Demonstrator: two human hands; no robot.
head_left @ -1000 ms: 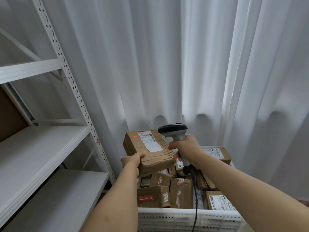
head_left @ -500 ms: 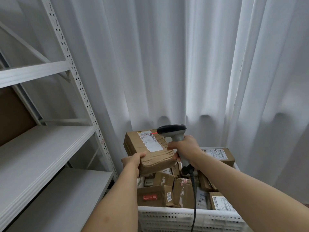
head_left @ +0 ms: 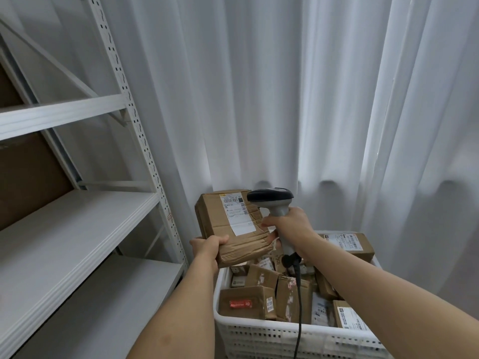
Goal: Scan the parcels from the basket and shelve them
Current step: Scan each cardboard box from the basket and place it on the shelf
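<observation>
Parcels are the matter here, and going from the left, a white metal shelving unit (head_left: 77,221) fills that side, its perforated upright (head_left: 145,141) slanting up the frame and a large brown carton (head_left: 28,177) sitting on the shelf board at the far left edge. Next comes the left hand (head_left: 207,248), fingers and thumb curled round the near lower corner of a brown cardboard parcel (head_left: 233,226), which it holds up, tilted, above the left end of the basket. A white shipping label (head_left: 237,212) faces up on the parcel's top. Just to the right, the right hand (head_left: 290,224) is wrapped round the grey handle of a barcode scanner (head_left: 272,200), whose dark head sits close over the label's upper right corner; whether it touches the box is hard to tell from this angle. A black cable (head_left: 299,307) hangs from the scanner's handle down past the basket's front wall. Below both hands stands the white perforated plastic basket (head_left: 272,338), packed with many more brown boxes (head_left: 248,301), several bearing labels. White curtains (head_left: 285,99) hang behind everything.
</observation>
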